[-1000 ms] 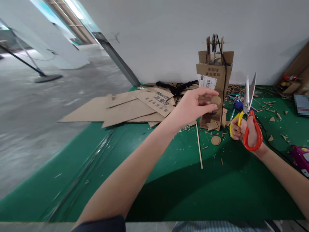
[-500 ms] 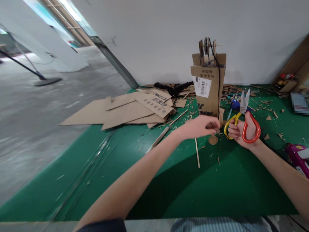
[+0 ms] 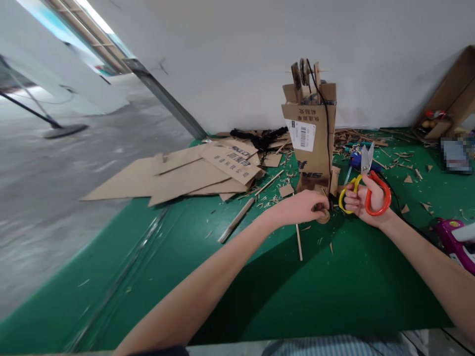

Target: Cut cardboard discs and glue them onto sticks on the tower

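Observation:
In the head view my left hand (image 3: 301,204) reaches down to a small round cardboard disc (image 3: 324,217), its thumb and fingertips closed on the disc's edge. Part of the disc is hidden behind the fingers. My right hand (image 3: 365,201) grips scissors with one yellow and one red handle (image 3: 387,195), blades pointing up and slightly apart. Just behind my left hand stands a tall cardboard box (image 3: 315,148) with a pulley-like wheel (image 3: 304,74) and a black cord on top. A thin wooden stick (image 3: 299,243) lies below my left wrist.
Flat cardboard sheets (image 3: 185,173) are stacked at the left back of the green table (image 3: 148,287). A utility-knife-like bar (image 3: 236,220) lies in front of them. Scraps are strewn around the box. A magenta glue gun (image 3: 451,237) and a blue tool (image 3: 356,160) are on the right.
My left hand has come down onto the cardboard disc and its fingers have closed there. The right hand still holds the scissors. The whole view has shifted slightly.

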Demonstrator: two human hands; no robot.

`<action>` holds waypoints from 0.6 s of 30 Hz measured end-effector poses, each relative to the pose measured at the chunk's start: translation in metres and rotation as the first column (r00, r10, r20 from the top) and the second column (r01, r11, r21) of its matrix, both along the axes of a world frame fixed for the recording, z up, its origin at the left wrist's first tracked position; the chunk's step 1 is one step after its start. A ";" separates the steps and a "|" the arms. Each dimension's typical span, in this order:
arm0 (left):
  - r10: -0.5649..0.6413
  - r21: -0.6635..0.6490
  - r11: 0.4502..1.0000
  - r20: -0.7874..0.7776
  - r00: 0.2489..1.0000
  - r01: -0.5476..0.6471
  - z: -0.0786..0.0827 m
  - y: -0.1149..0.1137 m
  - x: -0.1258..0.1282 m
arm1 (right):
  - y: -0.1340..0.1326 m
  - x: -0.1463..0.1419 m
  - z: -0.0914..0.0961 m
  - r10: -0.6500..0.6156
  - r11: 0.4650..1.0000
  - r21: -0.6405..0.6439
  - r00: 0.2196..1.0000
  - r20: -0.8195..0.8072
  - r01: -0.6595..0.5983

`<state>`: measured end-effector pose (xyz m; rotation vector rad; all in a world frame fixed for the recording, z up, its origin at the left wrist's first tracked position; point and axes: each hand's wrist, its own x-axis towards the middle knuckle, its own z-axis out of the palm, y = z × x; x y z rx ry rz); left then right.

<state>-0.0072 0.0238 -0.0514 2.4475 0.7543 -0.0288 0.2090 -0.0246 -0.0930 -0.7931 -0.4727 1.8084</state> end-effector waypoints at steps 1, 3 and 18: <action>0.002 0.032 0.999 -0.011 1.000 -0.001 -0.001 0.001 -0.001 | 0.000 0.000 0.000 0.012 1.000 0.001 1.000 0.006 -0.012; 0.000 0.071 0.997 -0.049 0.999 0.003 0.000 0.001 -0.003 | 0.001 0.000 -0.001 0.035 0.999 0.002 0.999 0.016 -0.035; -0.075 0.072 0.994 -0.119 0.990 0.084 0.011 -0.001 -0.005 | 0.002 0.000 -0.002 0.017 0.998 -0.055 0.999 -0.038 -0.019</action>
